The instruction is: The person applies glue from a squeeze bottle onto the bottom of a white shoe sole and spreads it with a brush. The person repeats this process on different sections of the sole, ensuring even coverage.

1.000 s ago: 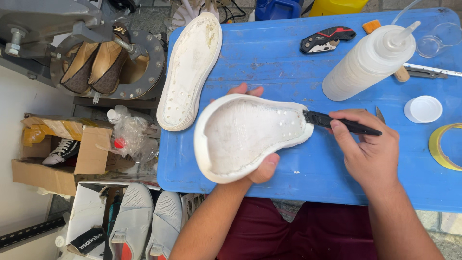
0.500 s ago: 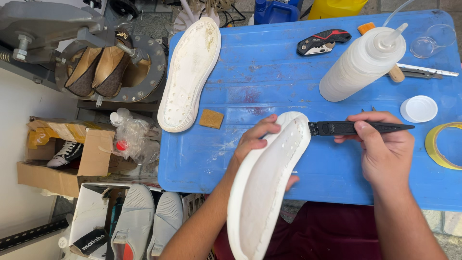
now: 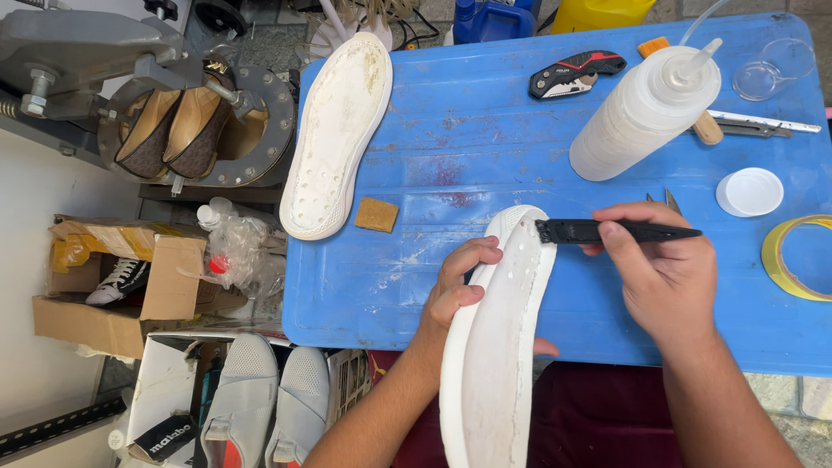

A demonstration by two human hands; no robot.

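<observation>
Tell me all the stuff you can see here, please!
Held sole: 1, white, in left hand.
Tool: 1, black, in right hand, tip at held sole.
Spare sole: 1, white, on blue table.
Sponge: 1, tan, beside spare sole.
Squeeze bottle: 1, whitish, lying down.
Utility knife: 1, black-red.
Lid: 1, white.
Tape roll: 1, yellow.
Left hand; right hand.

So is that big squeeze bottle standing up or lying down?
Lying down. The bottle rests on its side on the blue table, its nozzle pointing toward the far right corner, beside a clear cup.
</observation>
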